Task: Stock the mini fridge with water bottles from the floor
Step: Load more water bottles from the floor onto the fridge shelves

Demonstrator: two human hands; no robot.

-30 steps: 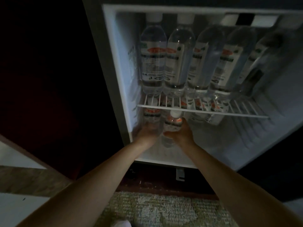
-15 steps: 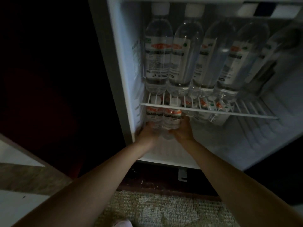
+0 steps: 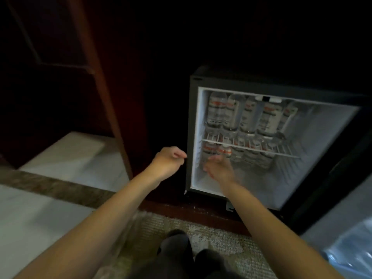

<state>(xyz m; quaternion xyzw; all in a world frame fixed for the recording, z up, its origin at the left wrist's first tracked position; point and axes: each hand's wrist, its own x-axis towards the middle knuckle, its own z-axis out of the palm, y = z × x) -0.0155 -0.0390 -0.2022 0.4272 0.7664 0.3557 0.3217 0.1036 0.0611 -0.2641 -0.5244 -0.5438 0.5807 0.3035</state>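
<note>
1. Mini fridge (image 3: 342, 137) stood open in a dark wooden cabinet, its white interior lit and its dark frame visible along the top and left edges.
2. Wire shelf (image 3: 281, 153) divided the interior; an upper row of water bottles (image 3: 233, 114) stood upright on it, labels facing outward, packed side by side toward the left half.
3. Lower row of water bottles (image 3: 249, 156) stood on the fridge floor beneath the shelf, their red-banded labels showing behind the shelf's front bar.
4. Left hand (image 3: 168, 163) hovered outside the fridge, just beside its left frame edge, fingers curled loosely inward and holding nothing.
5. Right hand (image 3: 218, 168) lay in front of the lower compartment, fingers extended and relaxed, empty; its fingertips were near the leftmost lower bottles, though blur prevented telling whether they touched.
6. Both forearms reached forward from the bottom corners of the view; neither hand held a bottle.
7. Plastic-wrapped pack (image 3: 354, 250), bluish and blurred, lay at the lower right, well apart from both hands; its contents could not be made out.
8. Patterned carpet (image 3: 217, 236) covered the floor in front of the fridge, with the person's dark-clad legs (image 3: 177, 252) at the lower centre.
</note>
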